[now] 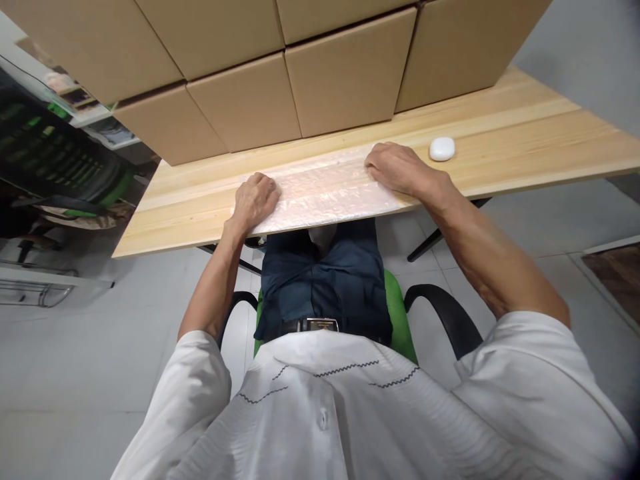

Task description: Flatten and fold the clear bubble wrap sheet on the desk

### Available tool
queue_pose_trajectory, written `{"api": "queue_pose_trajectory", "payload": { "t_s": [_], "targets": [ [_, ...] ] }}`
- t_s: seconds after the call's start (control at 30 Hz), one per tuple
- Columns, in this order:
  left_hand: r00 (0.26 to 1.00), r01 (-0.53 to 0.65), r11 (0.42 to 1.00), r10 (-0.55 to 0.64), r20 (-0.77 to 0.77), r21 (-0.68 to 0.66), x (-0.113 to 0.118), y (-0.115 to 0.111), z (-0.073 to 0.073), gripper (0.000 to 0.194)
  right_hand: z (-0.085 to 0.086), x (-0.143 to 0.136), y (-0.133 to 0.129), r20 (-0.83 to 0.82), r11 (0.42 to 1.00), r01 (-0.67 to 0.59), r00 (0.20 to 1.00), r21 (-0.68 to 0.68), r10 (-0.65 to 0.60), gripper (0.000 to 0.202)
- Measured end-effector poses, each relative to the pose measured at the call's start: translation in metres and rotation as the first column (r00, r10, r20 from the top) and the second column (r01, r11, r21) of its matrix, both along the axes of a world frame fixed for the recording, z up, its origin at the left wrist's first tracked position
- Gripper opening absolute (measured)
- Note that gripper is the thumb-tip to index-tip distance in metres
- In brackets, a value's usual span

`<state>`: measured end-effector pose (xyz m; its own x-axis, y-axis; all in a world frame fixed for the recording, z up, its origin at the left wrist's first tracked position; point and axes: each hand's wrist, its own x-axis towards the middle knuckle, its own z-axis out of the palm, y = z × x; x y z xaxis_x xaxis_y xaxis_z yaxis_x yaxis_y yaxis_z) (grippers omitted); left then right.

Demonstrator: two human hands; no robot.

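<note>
A thin, see-through plastic sheet (325, 190) with a shiny, pinkish, wrinkled surface lies flat along the front edge of the wooden table. My left hand (257, 199) rests on its left end, fingers curled and closed on the plastic. At the opposite end, my right hand (395, 168) has its fingers bent down and pinched on the sheet near its far right corner. The fingertips of both hands are partly hidden beneath the knuckles. A small white rounded case (442, 149) sits to the right of my right hand, apart from it.
Brown cardboard boxes (345, 87) stand stacked along the back of the wooden table (540, 140). I sit on a green chair (400, 313) with black armrests, close to the table edge. Another dark and green chair (65, 147) is at the left, near shelves.
</note>
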<state>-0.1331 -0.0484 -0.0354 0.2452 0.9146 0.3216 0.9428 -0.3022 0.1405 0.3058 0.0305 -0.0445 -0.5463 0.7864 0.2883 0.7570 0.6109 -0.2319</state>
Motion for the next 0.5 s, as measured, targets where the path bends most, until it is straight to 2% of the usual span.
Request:
{"api": "queue_pose_trajectory", "payload": {
  "t_s": [0.23, 0.5],
  "targets": [
    [1.000, -0.026, 0.999, 0.027, 0.015, -0.020, -0.003, 0.003, -0.003, 0.021, -0.014, -0.009, 0.015, -0.021, 0.991, 0.129, 0.991, -0.020, -0.130, 0.053],
    [0.997, 0.050, 0.999, -0.049, 0.061, -0.002, -0.009, 0.007, -0.011, 0.018, 0.004, -0.008, -0.004, -0.010, 0.980, 0.188, 0.982, -0.057, -0.189, 0.047]
  ]
}}
